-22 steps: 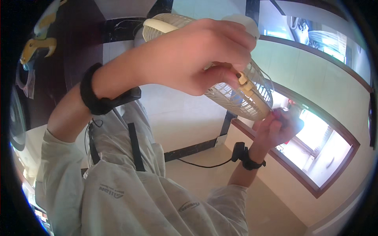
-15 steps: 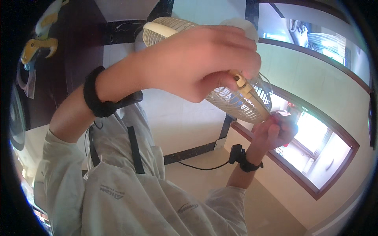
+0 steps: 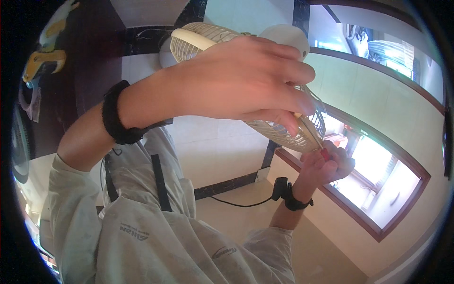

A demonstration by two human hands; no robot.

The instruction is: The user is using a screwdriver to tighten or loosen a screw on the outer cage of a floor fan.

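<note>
A cream fan [image 3: 194,40] with a round wire guard is held up in front of me. My left hand [image 3: 236,78] reaches across the guard from the left. Its thumb and forefinger close around a cream clip on the guard's rim, mostly hidden by the fingers; the other fingers are bent over the wires. At the lower right end of the rim, my right hand [image 3: 327,164] is closed with its fingertips pinched on a small red thing [image 3: 325,154]. Fingers cover most of that red thing, so its kind does not show. The rounded white fan housing [image 3: 286,39] shows behind my left hand.
To the left is a dark brown surface [image 3: 90,85] with a yellow-handled tool [image 3: 45,64] on it. A brown-framed opening [image 3: 378,232] is in the wall at right. A black cable [image 3: 241,204] runs to my right wristband [image 3: 298,203].
My left hand has lowered slightly, its fingers shifting down over the clip and hiding it. The housing behind is more exposed. My right hand has turned a little, the red thing still in it.
</note>
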